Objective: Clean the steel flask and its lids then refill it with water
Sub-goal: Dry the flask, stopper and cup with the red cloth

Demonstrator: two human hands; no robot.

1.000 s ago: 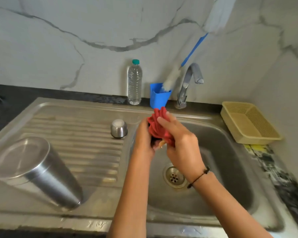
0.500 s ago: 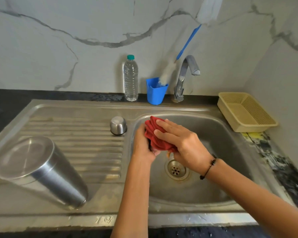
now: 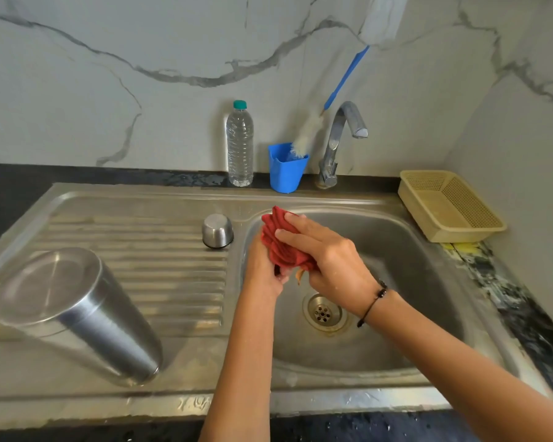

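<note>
Steel is the first thing near you: the big steel flask (image 3: 77, 314) stands upside down on the ribbed draining board (image 3: 160, 266), at your left, well apart from your hands; it looks washed and left to drip, though you cannot see inside it from here; a bit further on, both your hands meet over the sink bowl (image 3: 412, 282), above the drain (image 3: 324, 312); your left hand (image 3: 264, 271) is curled shut around something small and dark that the red cloth (image 3: 281, 247) mostly hides; I think it is one of the lids, but I cannot tell for sure; your right hand (image 3: 326, 253) is laid over the cloth with the fingers bent and pressing it down, so you seem to be wiping that lid; just past your hands, a small steel cap (image 3: 217, 231) sits mouth down on the draining board, right beside the sink edge; at the back stand a clear water bottle (image 3: 240, 145) with its green top on, a blue cup (image 3: 286, 169) with a long brush (image 3: 304, 135) in it, and the tap (image 3: 342, 138), which has no water running; a yellow basket (image 3: 450, 205) sits far off to your right; so the cleaning looks close to done; what is left is to finish this lid, turn the flask up, fill it with water and close it.
</note>
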